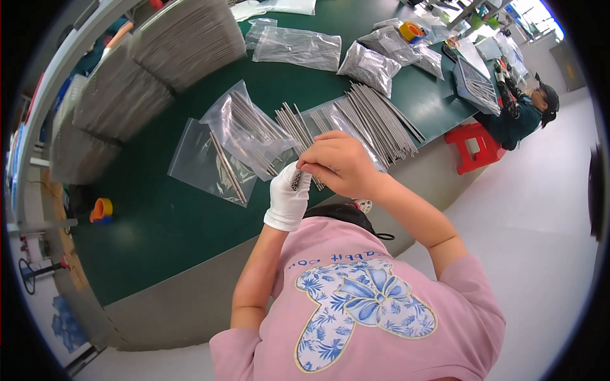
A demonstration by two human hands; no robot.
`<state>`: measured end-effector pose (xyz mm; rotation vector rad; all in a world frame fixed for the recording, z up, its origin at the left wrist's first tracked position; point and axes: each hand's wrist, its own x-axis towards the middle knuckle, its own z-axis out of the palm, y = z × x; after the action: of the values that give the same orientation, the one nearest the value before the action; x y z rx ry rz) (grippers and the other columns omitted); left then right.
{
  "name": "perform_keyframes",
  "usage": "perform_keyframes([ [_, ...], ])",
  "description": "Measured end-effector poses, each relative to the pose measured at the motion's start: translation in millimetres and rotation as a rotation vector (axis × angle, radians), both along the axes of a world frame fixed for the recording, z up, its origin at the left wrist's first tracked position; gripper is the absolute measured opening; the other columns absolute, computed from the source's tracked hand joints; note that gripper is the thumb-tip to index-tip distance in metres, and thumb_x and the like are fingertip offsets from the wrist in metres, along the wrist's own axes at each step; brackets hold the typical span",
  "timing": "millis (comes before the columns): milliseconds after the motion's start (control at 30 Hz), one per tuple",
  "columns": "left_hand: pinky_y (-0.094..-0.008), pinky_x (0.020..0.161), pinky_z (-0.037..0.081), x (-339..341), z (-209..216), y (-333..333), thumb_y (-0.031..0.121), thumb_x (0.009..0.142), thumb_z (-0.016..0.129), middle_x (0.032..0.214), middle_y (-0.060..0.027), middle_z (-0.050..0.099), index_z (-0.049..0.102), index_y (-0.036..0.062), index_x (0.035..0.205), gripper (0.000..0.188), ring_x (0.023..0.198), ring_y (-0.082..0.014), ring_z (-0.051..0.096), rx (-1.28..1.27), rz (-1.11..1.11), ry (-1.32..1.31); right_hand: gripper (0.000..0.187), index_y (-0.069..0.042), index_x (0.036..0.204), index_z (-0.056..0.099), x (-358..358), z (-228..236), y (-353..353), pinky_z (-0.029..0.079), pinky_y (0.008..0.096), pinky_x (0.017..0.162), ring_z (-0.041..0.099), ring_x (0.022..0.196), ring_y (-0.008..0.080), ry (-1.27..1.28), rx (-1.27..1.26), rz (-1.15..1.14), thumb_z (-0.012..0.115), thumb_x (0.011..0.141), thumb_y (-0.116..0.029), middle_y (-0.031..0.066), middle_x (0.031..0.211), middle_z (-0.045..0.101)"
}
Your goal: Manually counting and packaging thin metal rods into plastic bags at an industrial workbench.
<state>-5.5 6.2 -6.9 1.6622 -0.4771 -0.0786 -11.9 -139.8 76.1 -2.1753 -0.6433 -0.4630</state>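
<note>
My left hand (287, 202), in a white glove, is curled around a cluster of small metal pieces (296, 181). Only their dark, round ends show, so whether they are short parts or rod ends is unclear. Bare, my right hand (340, 164) touches the gloved fingertips with thumb and fingers pinched together; whatever it grips is too small or hidden. Just beyond both hands, thin metal rods (293, 126) lie on the green table. A clear plastic bag (244, 127) with rods in it overlaps another clear bag (190, 159) holding a few rods.
A wide row of rods (381, 124) lies to the right. Filled bags (370, 68) and flat clear bags (297, 49) are farther back. Tall stacks (190, 41) stand at left, near a tape roll (101, 210). A co-worker (524, 114) sits at right by a blue tray (475, 86) and red stool (471, 147).
</note>
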Motion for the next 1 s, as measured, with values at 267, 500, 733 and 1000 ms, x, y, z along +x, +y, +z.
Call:
perform_keyframes([
  [267,-0.032,0.066,0.047,2.7,1.3,0.2,0.006,0.082,0.059,0.084,-0.0139,0.061,0.059,0.0019,0.098,0.017,0.075,-0.03,0.06,-0.007,0.02,-0.072,0.004,-0.008,0.08,0.062,0.1,2.9,2.1,0.041,0.0368,0.086,0.06,0.064,0.0171,0.042,-0.051,0.008,0.063,0.076,-0.006,0.0018,0.071,0.063],
  [500,-0.0333,0.066,0.047,3.3,-5.8,0.7,0.005,0.08,0.06,0.085,-0.0131,0.062,0.059,0.003,0.097,0.018,0.076,-0.0317,0.059,0.012,0.004,-0.051,0.005,-0.01,0.077,0.063,0.2,5.3,7.2,0.042,0.0372,0.086,0.059,0.063,0.0159,-0.056,-0.113,-0.034,0.064,0.074,-0.007,0.0012,0.068,0.062],
  [733,-0.0332,0.067,0.047,-0.7,-6.8,2.9,0.0,0.076,0.059,0.087,-0.0135,0.061,0.058,0.0038,0.099,0.023,0.078,-0.0314,0.06,-0.004,0.003,-0.061,0.006,-0.01,0.075,0.063,-3.7,-0.2,12.6,0.043,0.0378,0.085,0.06,0.063,0.0161,-0.134,-0.167,-0.044,0.065,0.071,-0.006,0.0017,0.067,0.062],
  [1000,-0.0313,0.065,0.048,1.0,-2.3,1.4,0.001,0.077,0.061,0.082,-0.0116,0.063,0.06,0.003,0.095,0.017,0.072,-0.0281,0.061,0.015,-0.014,-0.073,0.007,-0.009,0.075,0.062,-1.6,10.4,8.7,0.043,0.038,0.086,0.06,0.063,0.0164,-0.13,-0.156,-0.037,0.064,0.07,-0.005,0.0017,0.068,0.062],
])
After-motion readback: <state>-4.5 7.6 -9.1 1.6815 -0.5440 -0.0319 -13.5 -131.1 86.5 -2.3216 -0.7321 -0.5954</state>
